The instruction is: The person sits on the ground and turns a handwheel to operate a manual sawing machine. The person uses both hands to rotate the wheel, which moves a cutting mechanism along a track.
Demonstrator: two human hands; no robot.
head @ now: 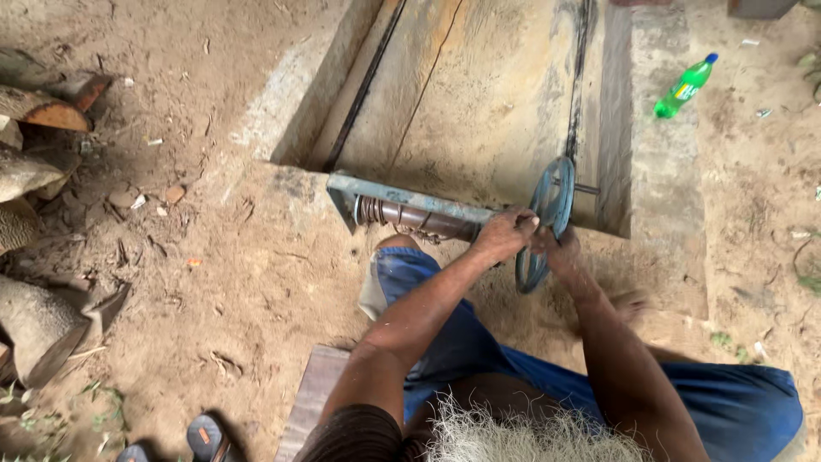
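Note:
A blue-grey metal hand wheel (547,205) stands upright at the near end of a long wooden trough (479,94). My left hand (506,233) grips the wheel's near rim, next to a brown ribbed spool (415,219) under a grey metal bar (402,195). My right hand (558,248) holds the wheel's lower rim, close against the left hand. Both forearms reach forward over my knees in blue shorts (445,325). A bundle of pale fibre (513,436) lies in my lap.
Cut logs (34,111) lie along the left on the sandy ground. A green plastic bottle (684,85) lies at the upper right. A sandal (205,438) sits at the bottom left beside a wooden board (312,393). Two dark cords (368,81) run along the trough.

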